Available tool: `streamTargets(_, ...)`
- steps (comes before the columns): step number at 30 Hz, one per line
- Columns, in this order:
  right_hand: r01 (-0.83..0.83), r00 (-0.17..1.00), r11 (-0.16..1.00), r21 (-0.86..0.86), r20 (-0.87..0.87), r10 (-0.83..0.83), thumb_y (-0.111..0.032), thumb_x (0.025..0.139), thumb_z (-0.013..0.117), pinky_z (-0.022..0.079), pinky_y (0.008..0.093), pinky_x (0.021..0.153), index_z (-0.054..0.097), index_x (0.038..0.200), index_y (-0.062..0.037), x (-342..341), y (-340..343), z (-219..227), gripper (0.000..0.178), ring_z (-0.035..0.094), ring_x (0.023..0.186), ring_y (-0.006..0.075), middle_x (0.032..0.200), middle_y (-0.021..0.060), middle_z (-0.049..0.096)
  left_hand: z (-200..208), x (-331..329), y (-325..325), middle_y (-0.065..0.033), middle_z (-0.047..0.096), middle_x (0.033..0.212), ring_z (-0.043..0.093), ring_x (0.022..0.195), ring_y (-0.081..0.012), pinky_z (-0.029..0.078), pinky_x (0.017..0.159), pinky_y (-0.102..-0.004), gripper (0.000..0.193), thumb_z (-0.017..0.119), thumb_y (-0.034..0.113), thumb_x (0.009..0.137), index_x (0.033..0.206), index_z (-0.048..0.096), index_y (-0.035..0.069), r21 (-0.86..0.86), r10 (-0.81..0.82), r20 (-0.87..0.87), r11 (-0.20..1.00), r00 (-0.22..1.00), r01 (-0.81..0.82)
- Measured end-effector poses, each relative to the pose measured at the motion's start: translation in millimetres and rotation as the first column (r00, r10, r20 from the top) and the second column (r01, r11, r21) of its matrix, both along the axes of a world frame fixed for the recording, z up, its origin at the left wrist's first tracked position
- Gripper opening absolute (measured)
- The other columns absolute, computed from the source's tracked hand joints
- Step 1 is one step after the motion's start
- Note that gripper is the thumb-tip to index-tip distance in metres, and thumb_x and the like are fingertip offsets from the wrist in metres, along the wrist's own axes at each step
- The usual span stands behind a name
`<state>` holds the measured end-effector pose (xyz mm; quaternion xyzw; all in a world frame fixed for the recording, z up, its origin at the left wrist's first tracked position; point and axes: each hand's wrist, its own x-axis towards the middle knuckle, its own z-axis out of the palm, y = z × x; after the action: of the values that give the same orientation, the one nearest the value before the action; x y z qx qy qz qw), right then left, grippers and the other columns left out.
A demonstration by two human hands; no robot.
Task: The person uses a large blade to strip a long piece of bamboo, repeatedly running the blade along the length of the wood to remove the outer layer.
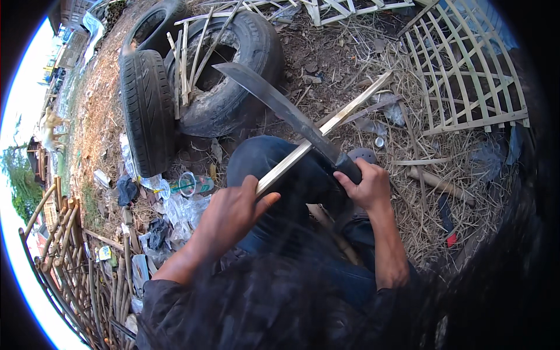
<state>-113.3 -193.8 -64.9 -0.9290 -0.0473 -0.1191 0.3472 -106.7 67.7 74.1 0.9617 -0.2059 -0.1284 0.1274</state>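
My left hand (233, 205) is closed around the near end of a pale split bamboo strip (350, 108), which slants away up to the right over my knee. In my right hand (368, 185) is the dark handle of a machete (271, 99). Its long blade points up and to the left and crosses over the strip near the strip's middle; whether the edge bites into it I cannot tell. Below the crossing is my bent knee in dark trousers (256, 157). Part of a grey clog (363, 155) shows behind the machete handle.
Old tyres (256, 52) lie ahead to the left, with loose strips (185, 64) on them. A woven bamboo lattice (466, 70) is at the far right. Plastic litter (181, 210) and stacked poles (70, 251) lie left. A red-tipped dark tool (447, 224) rests on straw at right.
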Motion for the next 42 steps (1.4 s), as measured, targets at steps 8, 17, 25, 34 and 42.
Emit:
streamTargets(8,-0.166,0.986,0.982,0.096,0.013,0.165,-0.054,0.075,0.071,0.05,0.0412,0.054,0.058,0.07,-0.0036,6,54,36,0.053,0.062,0.055,0.0328,0.057,0.0141,0.059,-1,5,20,-0.0209,0.055,0.06,0.057,0.058,-0.0419,0.043,0.051,-0.0505,0.039,0.058,0.037,0.092,0.084,0.044,0.002,0.034,0.082,0.046,0.996,0.996,-0.084)
streamTargets(17,0.002,0.999,0.994,-0.105,0.038,0.002,-0.054,0.076,0.07,0.049,0.0388,0.049,0.054,0.064,-0.0064,13,14,11,0.052,0.061,0.052,0.0309,0.054,0.0119,0.057,-7,20,17,-0.0237,0.057,0.064,0.058,0.064,-0.0441,0.043,0.055,-0.0516,0.035,0.056,0.033,0.093,0.086,0.044,0.001,0.071,0.101,-0.048,0.993,0.994,-0.097)
streamTargets(25,-0.074,0.983,0.995,-0.071,0.16,0.084,-0.055,0.076,0.069,0.05,0.0366,0.053,0.052,0.063,-0.0076,9,43,23,0.052,0.061,0.05,0.0288,0.054,0.0097,0.057,-17,13,16,-0.0236,0.057,0.062,0.059,0.062,-0.0442,0.045,0.053,-0.0509,0.034,0.059,0.031,0.092,0.084,0.044,0.002,0.05,0.101,-0.006,0.994,0.995,-0.101)
streamTargets(34,0.1,0.992,0.992,-0.071,0.087,-0.094,-0.054,0.076,0.07,0.05,0.0363,0.053,0.051,0.063,-0.0066,4,27,20,0.052,0.061,0.051,0.0296,0.056,0.0106,0.058,-9,18,13,-0.0185,0.055,0.056,0.059,0.053,-0.04,0.045,0.046,-0.0465,0.043,0.062,0.038,0.089,0.088,0.041,0.0,0.175,-0.068,0.019,0.982,0.998,0.063)
streamTargets(42,0.04,0.991,0.987,-0.153,0.136,-0.019,-0.052,0.075,0.072,0.049,0.037,0.051,0.051,0.061,-0.008,21,-9,-4,0.051,0.06,0.05,0.0276,0.053,0.0096,0.056,-12,24,16,-0.0186,0.055,0.055,0.06,0.052,-0.038,0.047,0.045,-0.0441,0.045,0.06,0.042,0.09,0.085,0.042,0.001,0.279,-0.103,0.006,0.955,0.995,0.097)
